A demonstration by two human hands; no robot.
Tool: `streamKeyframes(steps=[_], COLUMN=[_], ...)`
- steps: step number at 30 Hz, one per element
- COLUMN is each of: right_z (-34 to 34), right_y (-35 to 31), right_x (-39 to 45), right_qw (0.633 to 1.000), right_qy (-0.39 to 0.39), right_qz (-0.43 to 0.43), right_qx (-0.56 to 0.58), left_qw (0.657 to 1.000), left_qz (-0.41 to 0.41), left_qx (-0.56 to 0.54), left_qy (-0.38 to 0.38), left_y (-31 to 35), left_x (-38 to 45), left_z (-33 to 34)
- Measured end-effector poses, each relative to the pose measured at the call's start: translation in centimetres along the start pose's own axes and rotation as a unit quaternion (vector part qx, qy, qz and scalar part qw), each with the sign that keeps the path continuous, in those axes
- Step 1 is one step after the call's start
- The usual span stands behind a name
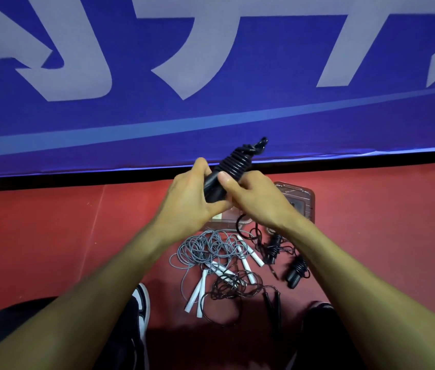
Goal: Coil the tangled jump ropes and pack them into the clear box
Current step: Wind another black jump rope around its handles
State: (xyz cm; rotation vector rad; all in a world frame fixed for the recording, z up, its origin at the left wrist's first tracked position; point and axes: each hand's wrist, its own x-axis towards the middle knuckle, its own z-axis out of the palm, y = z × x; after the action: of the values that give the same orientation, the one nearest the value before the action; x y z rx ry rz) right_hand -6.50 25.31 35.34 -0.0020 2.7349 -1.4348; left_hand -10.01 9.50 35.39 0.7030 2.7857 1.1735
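Both hands hold one black jump rope (235, 164) up in front of me, its cord wound tightly round the handles. My left hand (189, 193) grips the lower handle end, and my right hand (253, 198) pinches the bundle from the right. Beneath my hands, on the red floor, stands the clear box (300, 196), partly hidden. A grey rope with white handles (205, 249) lies tangled below it. A loose black rope (235, 285) lies nearer me, and another black rope (275, 247) sits wound to the right.
A blue banner with pale lettering (211, 76) runs along the wall just behind the box. The red floor (50, 236) stretches left and right. My shoe (141, 303) and dark trouser legs are at the bottom edge. A small black handle piece (295, 272) lies by my right forearm.
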Motion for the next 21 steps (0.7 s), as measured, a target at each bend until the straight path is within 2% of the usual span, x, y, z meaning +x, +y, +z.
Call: streamKeyframes(steps=[2, 3, 5, 6, 7, 10, 14, 17, 19, 21], right_z=[0.1, 0.1, 0.1, 0.1, 0.1, 0.1, 0.4, 0.6, 0.7, 0.8], right_y=[0.2, 0.2, 0.2, 0.2, 0.3, 0.5, 0.4, -0.3, -0.4, -0.2], right_x=[-0.1, -0.1, -0.1, -0.1, -0.1, -0.4, -0.5, -0.2, -0.3, -0.3], right_qw=[0.999, 0.998, 0.996, 0.996, 0.997, 0.998, 0.993, 0.992, 0.996, 0.998], right_qy=[0.003, -0.006, -0.019, -0.016, -0.008, 0.012, 0.043, 0.045, 0.031, 0.022], right_qz=[-0.035, -0.052, -0.073, -0.075, -0.069, -0.019, 0.033, 0.048, 0.058, 0.058], right_qx=[0.010, 0.025, 0.049, 0.047, 0.030, -0.054, -0.103, -0.104, -0.056, -0.010], left_qw=[0.999, 0.996, 0.965, 0.946, 0.940, 0.974, 0.998, 0.997, 0.993, 0.992], left_qz=[0.005, -0.018, -0.080, -0.104, -0.111, -0.076, -0.012, 0.033, 0.063, 0.059], left_qx=[-0.012, -0.064, -0.231, -0.286, -0.296, -0.163, 0.029, 0.065, 0.093, 0.084], left_qy=[-0.029, -0.055, -0.099, -0.116, -0.131, -0.135, -0.059, -0.023, -0.041, -0.075], left_y=[-0.4, -0.4, -0.2, -0.1, -0.1, -0.1, -0.5, -1.1, -1.6, -1.4], left_x=[0.0, 0.1, 0.1, 0.1, 0.2, 0.1, -0.2, -0.1, -0.2, -0.2], left_z=[-0.1, -0.2, -0.7, -0.9, -0.9, -0.3, 1.1, 1.5, 1.7, 1.8])
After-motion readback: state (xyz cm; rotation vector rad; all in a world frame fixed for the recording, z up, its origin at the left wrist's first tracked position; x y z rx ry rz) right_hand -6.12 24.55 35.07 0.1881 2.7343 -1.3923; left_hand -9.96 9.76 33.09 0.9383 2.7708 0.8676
